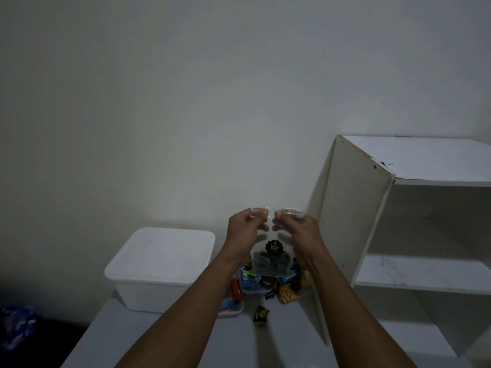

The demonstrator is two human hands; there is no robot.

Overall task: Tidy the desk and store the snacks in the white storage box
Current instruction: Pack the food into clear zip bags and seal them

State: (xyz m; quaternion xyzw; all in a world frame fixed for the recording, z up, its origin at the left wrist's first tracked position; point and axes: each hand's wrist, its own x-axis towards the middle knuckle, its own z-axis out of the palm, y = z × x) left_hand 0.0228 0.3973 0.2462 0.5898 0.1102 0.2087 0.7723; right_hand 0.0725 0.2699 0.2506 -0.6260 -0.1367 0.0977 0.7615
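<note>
Holds a clear snack bag (271,257) up over the tabletop's (186,341) far edge, arms outstretched, left hand (245,229) and right hand (299,229) pinching its top.

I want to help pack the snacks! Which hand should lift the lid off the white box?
The left hand, probably. The white box sits on its side, lid on, while the right hand is farther away and could hold the clear snack bag alone.
</note>
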